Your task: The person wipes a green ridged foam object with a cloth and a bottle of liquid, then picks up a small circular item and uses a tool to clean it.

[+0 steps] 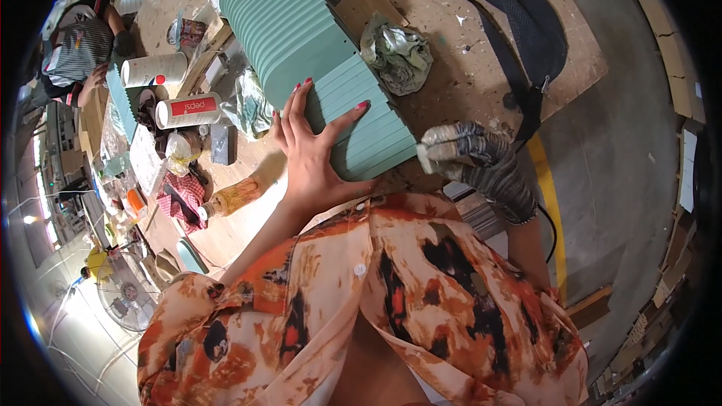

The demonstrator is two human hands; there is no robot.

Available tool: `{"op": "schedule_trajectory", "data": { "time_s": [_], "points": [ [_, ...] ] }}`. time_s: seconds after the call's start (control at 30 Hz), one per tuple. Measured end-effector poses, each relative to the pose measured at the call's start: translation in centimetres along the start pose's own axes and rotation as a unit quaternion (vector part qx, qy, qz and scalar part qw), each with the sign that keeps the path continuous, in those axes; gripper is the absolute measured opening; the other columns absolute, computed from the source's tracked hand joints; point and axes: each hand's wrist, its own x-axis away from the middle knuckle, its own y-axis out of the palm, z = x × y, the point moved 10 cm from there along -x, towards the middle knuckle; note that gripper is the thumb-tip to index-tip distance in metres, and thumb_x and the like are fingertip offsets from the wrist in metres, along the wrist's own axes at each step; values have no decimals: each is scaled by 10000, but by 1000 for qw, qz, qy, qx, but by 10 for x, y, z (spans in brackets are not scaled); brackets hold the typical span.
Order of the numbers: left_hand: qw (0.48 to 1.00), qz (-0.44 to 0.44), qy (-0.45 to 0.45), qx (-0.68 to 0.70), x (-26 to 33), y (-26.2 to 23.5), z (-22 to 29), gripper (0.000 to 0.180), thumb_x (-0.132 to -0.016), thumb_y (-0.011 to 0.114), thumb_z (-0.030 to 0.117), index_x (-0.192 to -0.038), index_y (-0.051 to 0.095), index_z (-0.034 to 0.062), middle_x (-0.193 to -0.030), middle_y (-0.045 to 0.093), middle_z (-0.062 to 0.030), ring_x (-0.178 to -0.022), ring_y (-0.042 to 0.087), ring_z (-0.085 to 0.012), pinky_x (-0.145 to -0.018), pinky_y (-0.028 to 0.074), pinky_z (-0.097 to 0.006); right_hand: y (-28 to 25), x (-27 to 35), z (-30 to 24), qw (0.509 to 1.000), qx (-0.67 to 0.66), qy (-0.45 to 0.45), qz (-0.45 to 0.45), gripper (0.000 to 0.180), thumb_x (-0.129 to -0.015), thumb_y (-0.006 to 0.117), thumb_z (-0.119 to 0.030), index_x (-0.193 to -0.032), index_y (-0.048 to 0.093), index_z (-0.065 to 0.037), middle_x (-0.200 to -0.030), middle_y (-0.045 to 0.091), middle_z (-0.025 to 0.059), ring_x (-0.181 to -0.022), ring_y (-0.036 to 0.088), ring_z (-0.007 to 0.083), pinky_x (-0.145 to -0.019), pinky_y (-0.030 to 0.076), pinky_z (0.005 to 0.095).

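Observation:
Sage-green painted boards (361, 116), with grooved faces and a ribbed, rounded stretch further off, stand packed in a long row on the workbench (579, 68). My bare left hand (308, 135) lies spread over the near end of the row, fingers apart. At the near right corner, my right hand (477, 162), in a grey striped knit glove, has its fingers bent around a small pale block (427, 159). That block touches or nearly touches the end of the green boards; what it is exactly cannot be made out.
Crumpled, paint-stained cloth (395, 56) lies right of the boards, and a black waist bag (519, 22) beyond it. Paper cups (188, 110), a bottle (229, 199) and a red checked cloth (180, 199) sit left. Another person (79, 53) is at the far left; a fan (128, 293) stands nearer.

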Motion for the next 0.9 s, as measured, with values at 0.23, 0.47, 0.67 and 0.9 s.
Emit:
{"op": "schedule_trajectory", "data": {
  "time_s": [0.23, 0.47, 0.67, 0.9],
  "points": [
    [1000, 6, -2, 2, 2, -6, -6, 920, -410, 858, 422, -1286, 590, 331, -1488, 218, -233, -1413, 152, -427, -1111, 33, -596, 2, -17, -14, 997, 70, -35, 15, 274, -823, 698, -2, -1084, 693, -85, -1108, 662, 86, -1078, 620, 208, -911, 526, 320],
    [1000, 6, -6, -14, 0, -13, -15, 943, -427, 838, 505, -1313, 581, 306, -1498, 203, -255, -1409, 153, -455, -1088, 70, -638, -21, -18, -8, 998, 33, 52, 20, 290, -766, 722, 55, -1038, 694, -41, -1139, 656, 100, -1060, 629, 193, -896, 536, 311],
    [1000, 22, 7, 7, -10, -25, -21, 954, -448, 817, 529, -1339, 556, 310, -1520, 175, -272, -1418, 145, -459, -1089, 59, -640, -49, -73, -9, 991, 74, 4, 112, 347, -832, 648, 81, -1162, 639, -27, -1210, 624, 94, -1104, 595, 175, -938, 511, 288],
    [1000, 4, -6, 11, -20, -32, -20, 1010, -496, 822, 584, -1407, 464, 336, -1540, 136, -283, -1446, 108, -439, -1107, 25, -633, -46, -190, -6, 990, 52, -32, 131, 344, -864, 657, -13, -1207, 639, -33, -1180, 658, 66, -1077, 602, 130, -947, 481, 270]
  ]
}}
